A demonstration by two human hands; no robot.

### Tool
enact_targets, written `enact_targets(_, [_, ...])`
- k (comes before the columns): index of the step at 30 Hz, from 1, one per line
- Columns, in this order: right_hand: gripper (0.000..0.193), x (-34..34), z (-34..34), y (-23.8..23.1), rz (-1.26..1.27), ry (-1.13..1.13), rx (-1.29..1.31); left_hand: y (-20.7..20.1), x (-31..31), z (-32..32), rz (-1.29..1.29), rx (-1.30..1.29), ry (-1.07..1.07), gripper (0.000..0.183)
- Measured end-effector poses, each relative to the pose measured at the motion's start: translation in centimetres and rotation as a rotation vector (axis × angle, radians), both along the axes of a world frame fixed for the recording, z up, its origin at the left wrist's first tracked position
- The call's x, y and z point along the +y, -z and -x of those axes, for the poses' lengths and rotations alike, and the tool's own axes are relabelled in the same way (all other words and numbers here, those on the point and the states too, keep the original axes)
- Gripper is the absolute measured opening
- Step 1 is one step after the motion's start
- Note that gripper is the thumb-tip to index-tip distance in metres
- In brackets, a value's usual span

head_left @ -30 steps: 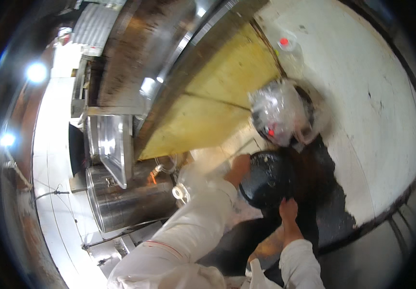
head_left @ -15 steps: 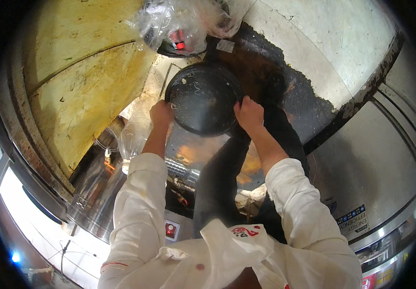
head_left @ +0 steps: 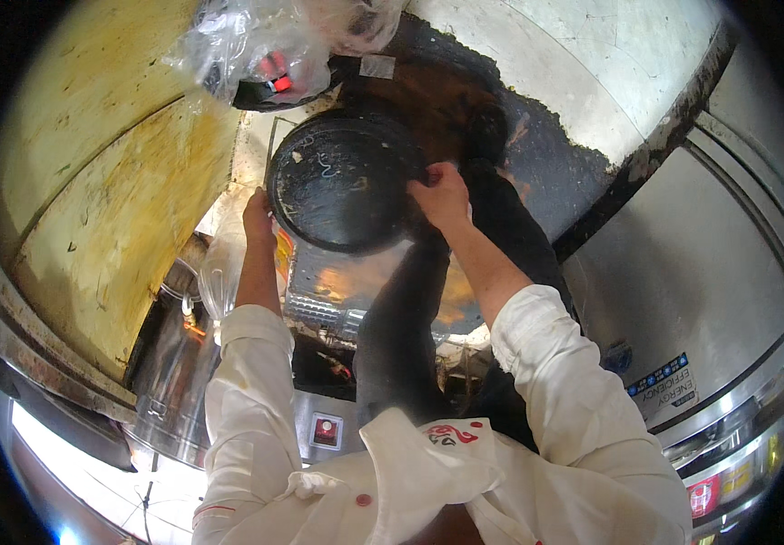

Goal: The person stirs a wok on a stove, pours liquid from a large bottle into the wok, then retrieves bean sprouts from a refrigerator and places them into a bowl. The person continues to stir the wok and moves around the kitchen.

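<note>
A round, shallow-looking black tub (head_left: 342,195) is in front of me, above the floor. Pale scraps and streaks mark its dark face, and I cannot tell its depth. At its left rim, my left hand (head_left: 259,218) is closed, its fingers partly hidden behind the edge. My right hand (head_left: 442,195) pinches the right rim between thumb and fingers. The tub tilts slightly, and my legs in dark trousers (head_left: 410,318) are just below and to the right of it.
Clear plastic bags (head_left: 256,54) with a red item sit in a dark container beyond the tub. A stained yellowish panel (head_left: 110,191) rises at left, a steel cabinet (head_left: 683,282) at right. Wet dark flooring (head_left: 551,163) spreads ahead. A metal cylinder (head_left: 178,363) stands at lower left.
Both hands and the tub have shifted left in the view, and the tub has turned and tilted a little. The surroundings have shifted left too, as the view turned.
</note>
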State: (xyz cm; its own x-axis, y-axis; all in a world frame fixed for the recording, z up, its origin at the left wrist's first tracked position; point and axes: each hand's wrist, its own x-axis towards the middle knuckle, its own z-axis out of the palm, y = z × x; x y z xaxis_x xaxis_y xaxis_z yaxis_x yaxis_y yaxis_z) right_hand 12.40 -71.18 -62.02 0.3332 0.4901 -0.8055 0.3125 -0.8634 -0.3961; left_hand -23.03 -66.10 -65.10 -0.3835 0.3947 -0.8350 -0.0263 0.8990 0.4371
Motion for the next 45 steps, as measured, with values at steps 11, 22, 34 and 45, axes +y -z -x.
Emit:
enact_targets(11, [0.047, 0.8, 0.5, -0.1, 0.042, 0.015, -0.019, 0.0, 0.0, 0.2, -0.03, 0.212, 0.064, 0.019])
enact_targets(22, [0.047, -0.6, -0.3, 1.0, -0.003, 0.128, 0.111, -12.4, -0.2, -3.1, -0.144, -0.271, 0.095, 0.035])
enact_targets(34, [0.032, -1.2, -4.7, -3.6, -0.303, -0.013, 0.155, -10.4, 13.9, -0.9, -0.467, -0.459, -0.118, 0.02])
enact_targets(45, [0.025, 4.2, 5.9, 0.9, -0.712, -1.403, -0.002, -8.5, 4.3, -3.4, -0.204, 0.018, -0.058, 0.048])
